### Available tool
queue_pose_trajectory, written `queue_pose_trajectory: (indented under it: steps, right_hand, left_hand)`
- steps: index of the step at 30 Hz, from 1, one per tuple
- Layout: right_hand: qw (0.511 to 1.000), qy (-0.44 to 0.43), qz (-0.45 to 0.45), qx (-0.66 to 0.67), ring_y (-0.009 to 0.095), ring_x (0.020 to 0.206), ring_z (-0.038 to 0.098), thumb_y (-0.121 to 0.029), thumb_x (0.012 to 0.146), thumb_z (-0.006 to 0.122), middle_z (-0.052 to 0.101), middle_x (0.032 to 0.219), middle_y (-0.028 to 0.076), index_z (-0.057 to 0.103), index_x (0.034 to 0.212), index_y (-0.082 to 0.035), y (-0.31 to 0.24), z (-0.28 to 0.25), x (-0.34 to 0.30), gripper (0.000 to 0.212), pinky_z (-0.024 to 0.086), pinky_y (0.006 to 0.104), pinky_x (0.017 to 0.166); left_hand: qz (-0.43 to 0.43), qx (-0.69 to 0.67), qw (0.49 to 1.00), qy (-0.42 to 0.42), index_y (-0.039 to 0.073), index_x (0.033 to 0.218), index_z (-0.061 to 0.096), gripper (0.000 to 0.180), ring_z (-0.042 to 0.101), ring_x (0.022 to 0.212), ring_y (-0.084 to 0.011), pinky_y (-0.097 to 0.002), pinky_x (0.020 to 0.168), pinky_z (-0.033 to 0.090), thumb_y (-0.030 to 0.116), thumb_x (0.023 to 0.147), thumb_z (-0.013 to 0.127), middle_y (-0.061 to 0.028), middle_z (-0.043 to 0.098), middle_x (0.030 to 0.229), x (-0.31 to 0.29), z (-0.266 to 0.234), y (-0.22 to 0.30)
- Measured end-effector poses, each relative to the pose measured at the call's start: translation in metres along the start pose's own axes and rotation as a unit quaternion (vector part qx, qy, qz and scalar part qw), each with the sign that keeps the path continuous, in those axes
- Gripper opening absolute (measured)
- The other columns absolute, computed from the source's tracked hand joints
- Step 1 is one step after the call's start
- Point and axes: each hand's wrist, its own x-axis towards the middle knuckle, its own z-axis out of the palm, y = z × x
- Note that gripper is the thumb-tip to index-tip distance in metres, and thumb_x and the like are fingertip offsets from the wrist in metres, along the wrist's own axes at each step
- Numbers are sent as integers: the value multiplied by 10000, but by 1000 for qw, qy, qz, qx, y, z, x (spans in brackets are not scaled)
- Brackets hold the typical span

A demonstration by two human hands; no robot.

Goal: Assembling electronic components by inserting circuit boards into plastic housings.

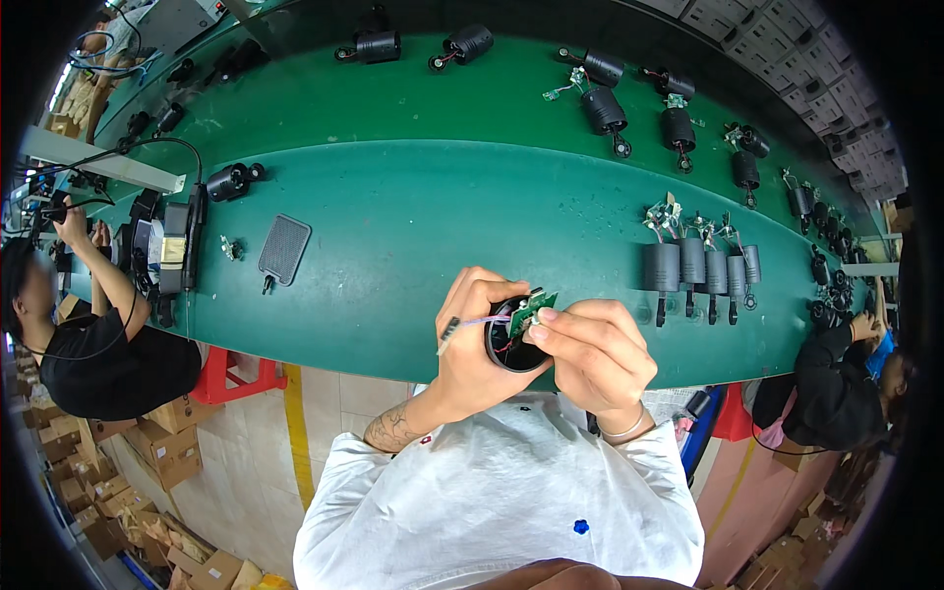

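Observation:
My left hand (470, 352) is wrapped round a black cylindrical housing (511, 363), its open end turned up toward me. Between the thumb and fingers of my right hand (602, 356) is a green circuit board (524, 316), held at the mouth of the housing, partly over the opening. Thin purple wires (480, 321) run from the board out across my left hand, and a small reddish wire shows inside the housing. My fingertips hide part of the board. Both hands are just above the front edge of the green table (374, 285).
Several black housings (693, 262) with boards and wires stand at the right; more cylinders (603, 110) lie on the far strip. A dark textured pad (285, 250) and a small board (231, 248) lie left. People (118, 334) work at both sides, near a red stool (234, 376).

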Motion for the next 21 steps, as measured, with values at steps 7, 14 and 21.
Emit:
queue_pose_trajectory:
  steps: [7,14,21]
  right_hand:
    - [998,-54,-2,11,202,720,593,96,645,666,697,901,111,719,822,28,0,-4,5,197,522,271,631]
    - [990,-108,63,65,175,682,578,80,627,687,708,832,74,738,749,-10,1,-12,16,160,508,257,622]
    - [983,-101,95,119,171,679,575,83,618,689,710,811,60,736,733,-13,4,-15,15,157,504,253,617]
  left_hand:
    - [-8,-11,1000,1,21,988,580,492,523,691,-207,-308,621,445,66,550,799,-84,564,826,-2,2,-1]
    - [-10,-26,1000,-5,21,990,580,509,516,689,-207,-305,619,437,70,535,803,-82,556,822,-3,5,-2]
    - [-13,-26,1000,-5,24,991,581,523,517,694,-210,-314,626,438,72,522,807,-79,555,819,-4,8,-3]
